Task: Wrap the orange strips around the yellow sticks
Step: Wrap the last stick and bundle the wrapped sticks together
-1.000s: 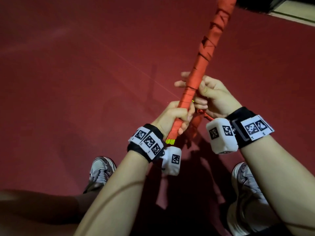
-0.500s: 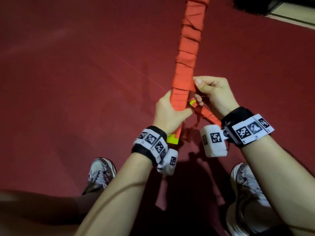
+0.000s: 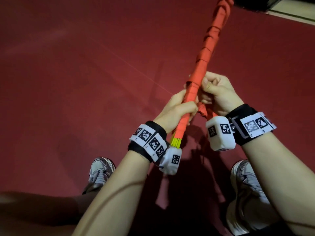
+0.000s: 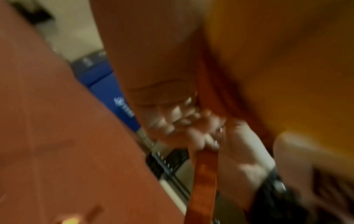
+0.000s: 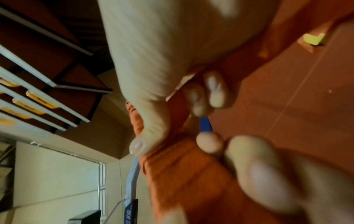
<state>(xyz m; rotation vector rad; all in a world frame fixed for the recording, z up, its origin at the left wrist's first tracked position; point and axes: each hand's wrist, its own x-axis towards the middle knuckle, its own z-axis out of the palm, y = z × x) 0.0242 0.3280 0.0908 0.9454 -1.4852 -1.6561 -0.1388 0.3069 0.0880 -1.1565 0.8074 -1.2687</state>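
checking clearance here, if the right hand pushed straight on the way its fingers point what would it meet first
The right hand already grips the orange-wrapped bundle of yellow sticks, so it meets that at once; the left hand grips just below.

Right hand point(image 5: 153, 75) thumb on orange strip point(image 5: 191, 174); blurred fingertips point(image 5: 216, 91) alongside

Pretty much the whole background is dark red floor point(image 3: 68, 82), with a thin pale line running diagonally across it. Two grey and white sneakers are down at the bottom, the left shoe point(image 3: 100, 171) and the right shoe point(image 3: 245, 178), laces visible. Top right corner there's a strip of pale flooring point(image 3: 293, 12). The right wrist view catches white rails with yellow labels point(image 5: 28, 97) and a cream wall point(image 5: 57, 174). A blue box point(image 4: 113, 94) with white print shows in the left wrist view, blurry though.
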